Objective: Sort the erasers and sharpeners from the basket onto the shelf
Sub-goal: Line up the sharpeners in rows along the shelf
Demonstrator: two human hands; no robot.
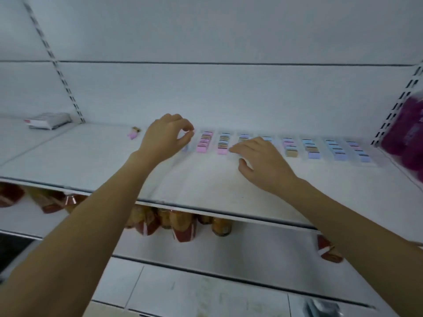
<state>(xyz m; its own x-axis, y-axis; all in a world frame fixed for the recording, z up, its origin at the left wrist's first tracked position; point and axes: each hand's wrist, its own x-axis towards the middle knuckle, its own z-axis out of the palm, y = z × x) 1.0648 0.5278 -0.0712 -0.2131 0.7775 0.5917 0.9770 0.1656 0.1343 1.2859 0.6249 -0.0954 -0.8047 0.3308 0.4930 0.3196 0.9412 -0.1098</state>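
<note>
Since the erasers (290,147) already stand in neat columns along the shelf (91,161) back, our right hand (263,161) lies flat, fingers loose, likely steadying them—our left hand (167,136) pinches at the leftmost column, on what we cannot tell.

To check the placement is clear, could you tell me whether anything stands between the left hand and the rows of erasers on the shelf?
Nothing visible does. The left hand, pinching what seems a small eraser, is above the leftmost row; the right hand rests further right, clear of it.
</note>
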